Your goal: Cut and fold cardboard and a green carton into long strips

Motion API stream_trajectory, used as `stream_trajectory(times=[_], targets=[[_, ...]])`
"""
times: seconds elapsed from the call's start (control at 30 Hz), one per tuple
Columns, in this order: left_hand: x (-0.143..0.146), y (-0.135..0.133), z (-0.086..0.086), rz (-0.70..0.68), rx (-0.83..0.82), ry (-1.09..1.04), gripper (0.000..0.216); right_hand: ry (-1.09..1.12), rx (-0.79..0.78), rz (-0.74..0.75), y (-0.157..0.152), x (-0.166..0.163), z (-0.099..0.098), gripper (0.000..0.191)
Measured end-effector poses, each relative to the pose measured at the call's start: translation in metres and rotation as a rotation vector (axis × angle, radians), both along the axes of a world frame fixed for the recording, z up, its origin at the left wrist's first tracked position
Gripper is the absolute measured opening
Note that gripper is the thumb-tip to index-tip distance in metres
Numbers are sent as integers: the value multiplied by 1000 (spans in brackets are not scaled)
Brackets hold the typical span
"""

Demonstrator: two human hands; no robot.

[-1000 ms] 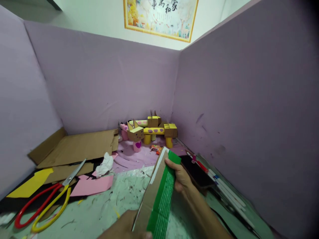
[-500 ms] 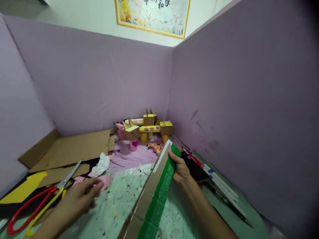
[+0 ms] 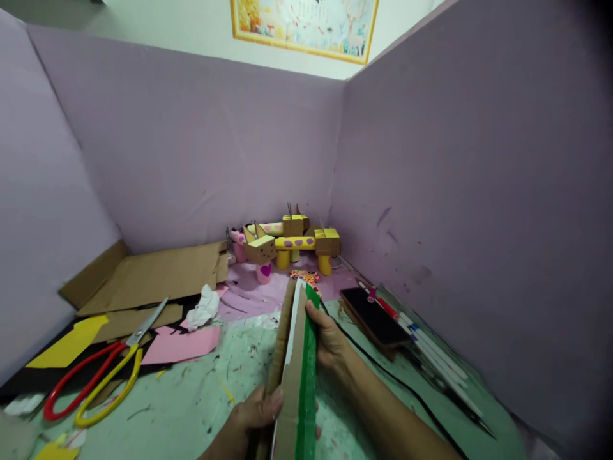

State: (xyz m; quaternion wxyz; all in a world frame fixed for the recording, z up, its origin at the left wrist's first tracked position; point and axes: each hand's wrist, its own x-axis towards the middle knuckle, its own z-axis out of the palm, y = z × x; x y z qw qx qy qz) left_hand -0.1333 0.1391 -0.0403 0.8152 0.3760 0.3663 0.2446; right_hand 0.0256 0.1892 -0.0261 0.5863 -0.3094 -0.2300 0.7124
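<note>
In front of me stands a folded piece of cardboard (image 3: 293, 383), brown with a white torn edge and a green printed strip on its right side. My right hand (image 3: 330, 338) grips its upper right edge, thumb on the green strip. Lower down, my left hand (image 3: 253, 415) wraps round the left side with its thumb pressed on the cardboard; some of its fingertips show past the right edge. Scissors (image 3: 119, 361) with one red and one yellow handle lie on the left, beside pink paper (image 3: 184, 345).
Cardboard animals (image 3: 297, 243) stand at the back. A flattened cardboard box (image 3: 158, 275), crumpled tissue (image 3: 204, 308) and yellow paper (image 3: 71, 342) are on the left. On the right lie a phone (image 3: 376, 316), a black cable (image 3: 383, 370) and several pens (image 3: 435, 351). Purple panels (image 3: 454, 191) enclose the table.
My left hand has moved right from beside the scissors and taken hold of the cardboard's lower part. The cardboard has turned more upright and shifted slightly. The view has shifted a little.
</note>
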Motion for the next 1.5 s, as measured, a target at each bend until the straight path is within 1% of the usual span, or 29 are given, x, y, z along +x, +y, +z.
stream_trajectory(times=[0.1, 0.17, 0.23, 0.33, 0.43, 0.5, 0.6, 0.67, 0.83, 0.93, 1.03, 1.13, 1.23, 1.33, 1.5], targets=[[-6, 10, 6, 62, 1, 35, 37, -58, 27, -16, -3, -7, -1, 58], [-12, 15, 11, 133, 13, 19, 38, -106, 47, -44, -7, -10, -3, 58], [-17, 14, 16, 197, 19, 3, 43, -151, 55, -45, -13, -15, -7, 63], [-17, 6, 25, 316, -34, -9, 52, -267, 111, 54, -24, -23, -11, 82], [-12, -3, 32, 407, -84, -27, 60, -384, 249, 190, -32, -30, -11, 91], [-10, -6, 35, 401, -84, -49, 61, -398, 286, 235, -35, -32, -7, 92], [-10, -6, 37, 353, -89, -76, 56, -385, 220, 218, -36, -31, 0, 92], [-10, -4, 38, 346, -96, -81, 54, -368, 169, 209, -36, -29, 4, 92], [-12, 0, 39, 370, -33, -78, 60, -302, 105, 264, -37, -26, 2, 94], [-13, -1, 40, 397, -26, -32, 63, -311, 174, 294, -39, -29, 3, 90], [-16, -1, 43, 394, -27, -9, 62, -259, 260, 341, -42, -31, 11, 74], [-19, 0, 45, 369, 2, -24, 61, -171, 226, 404, -42, -30, 20, 60], [-22, 3, 45, 367, 44, -66, 59, -116, 179, 399, -39, -27, 24, 53], [-25, 7, 43, 377, 34, -83, 52, -71, 150, 389, -36, -23, 23, 49], [-33, 14, 42, 353, -70, -109, 46, -3, 123, 397, -29, -15, 21, 51]])
